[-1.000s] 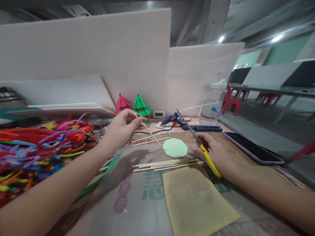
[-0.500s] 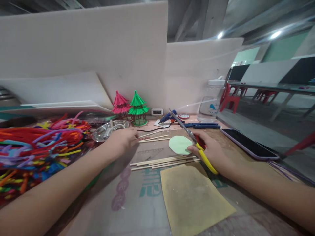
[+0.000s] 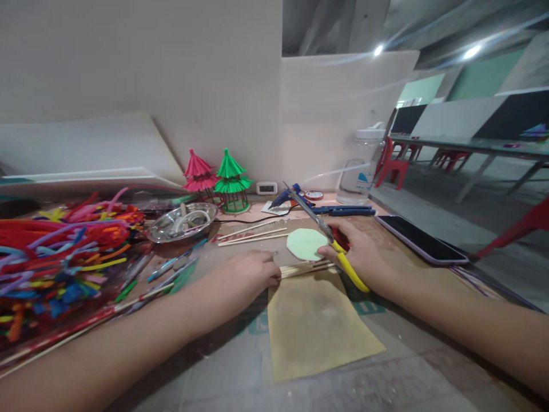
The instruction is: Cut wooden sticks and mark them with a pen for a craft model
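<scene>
Left hand [image 3: 251, 277] has shifted from the rear sticks [image 3: 253, 237] to the front sticks [image 3: 300, 269], between green disc [image 3: 304, 244] and tan sheet [image 3: 321, 332]. Fingers curled at their ends; can't tell if pinching. Work seems moved there. Right hand [image 3: 362, 252] stays wrapped around scissors [image 3: 352, 272].

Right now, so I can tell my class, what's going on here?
A person's right hand holds yellow-handled scissors. The left hand is at the left ends of some thin sticks; whether it grips any is unclear. A tan sheet lies on their near side, a pale green disc just beyond them. Farther back stand a pink tower and a green tower.
</scene>
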Demonstrator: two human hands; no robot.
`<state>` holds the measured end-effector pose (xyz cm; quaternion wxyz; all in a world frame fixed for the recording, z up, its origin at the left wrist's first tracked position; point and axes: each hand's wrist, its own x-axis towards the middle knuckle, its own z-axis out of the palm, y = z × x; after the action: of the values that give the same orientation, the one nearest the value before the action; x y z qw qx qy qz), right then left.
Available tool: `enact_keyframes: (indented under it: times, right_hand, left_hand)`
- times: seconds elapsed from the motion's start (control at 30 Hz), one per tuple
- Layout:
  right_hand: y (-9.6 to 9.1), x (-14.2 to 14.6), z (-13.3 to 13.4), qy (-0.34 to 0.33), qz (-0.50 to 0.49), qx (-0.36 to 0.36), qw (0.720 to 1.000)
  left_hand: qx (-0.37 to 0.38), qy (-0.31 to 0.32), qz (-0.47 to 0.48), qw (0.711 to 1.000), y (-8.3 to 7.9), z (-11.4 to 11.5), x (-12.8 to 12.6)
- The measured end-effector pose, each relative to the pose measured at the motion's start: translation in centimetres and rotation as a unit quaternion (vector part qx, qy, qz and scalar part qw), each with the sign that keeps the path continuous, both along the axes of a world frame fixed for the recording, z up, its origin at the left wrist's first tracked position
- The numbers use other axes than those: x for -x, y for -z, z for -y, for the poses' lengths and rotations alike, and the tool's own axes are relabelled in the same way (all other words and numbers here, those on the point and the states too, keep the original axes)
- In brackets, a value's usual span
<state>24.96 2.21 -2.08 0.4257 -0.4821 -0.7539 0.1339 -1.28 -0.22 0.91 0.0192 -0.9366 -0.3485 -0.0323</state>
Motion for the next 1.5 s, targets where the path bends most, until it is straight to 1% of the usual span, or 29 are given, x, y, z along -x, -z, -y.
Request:
enact_keyframes:
  times: [0.1,0.23,0.5,0.67,0.8,0.97,1.03,1.1,1.23,1.33,1.4,1.5]
  right_hand:
    - [0.1,0.0,-0.1,-0.002,-0.006,0.0,1.0]
    - [0.1,0.0,-0.1,0.0,-0.003,-0.004,1.0]
    - [0.2,-0.1,-0.1,0.003,0.003,-0.01,1.0]
    - [0.0,-0.1,0.0,0.009,0.019,-0.001,1.0]
    - [0.0,-0.1,0.0,0.012,0.021,-0.001,1.0]
    - [-0.2,0.0,0.1,0.011,0.028,0.001,1.0]
    - [-0.3,0.0,0.2,0.007,0.028,-0.006,1.0]
    - [-0.3,0.0,0.2,0.006,0.024,-0.02,0.999]
    - [-0.2,0.0,0.4,0.001,-0.013,-0.027,1.0]
    - [-0.2,0.1,0.9,-0.001,-0.056,-0.02,0.998]
    - [-0.3,0.2,1.4,-0.003,-0.08,-0.018,0.997]
    - [-0.5,0.4,2.2,-0.053,-0.141,-0.014,0.989]
  left_hand:
    - [-0.033,0.009,-0.02,0.999,0.6,-0.3,0.3]
    - [-0.051,-0.001,-0.027,0.998,1.2,-0.3,0.6]
    - [-0.063,-0.022,-0.058,0.996,0.4,0.0,0.2]
    - [-0.045,-0.023,-0.053,0.997,0.0,-0.2,0.5]
    - [-0.047,-0.03,-0.047,0.997,0.2,-0.5,0.7]
    - [-0.067,-0.047,-0.057,0.995,0.8,0.1,0.1]
    - [-0.07,-0.054,-0.053,0.995,0.8,0.2,0.3]
    - [-0.073,-0.068,-0.041,0.994,0.5,0.0,0.9]
    - [-0.082,-0.108,-0.009,0.991,-1.0,-0.8,2.1]
    - [-0.073,-0.126,0.006,0.989,-1.9,-0.9,2.2]
    - [-0.055,-0.124,0.006,0.991,-1.8,-0.7,2.0]
    - [-0.052,-0.104,0.004,0.993,-1.2,-0.4,1.9]
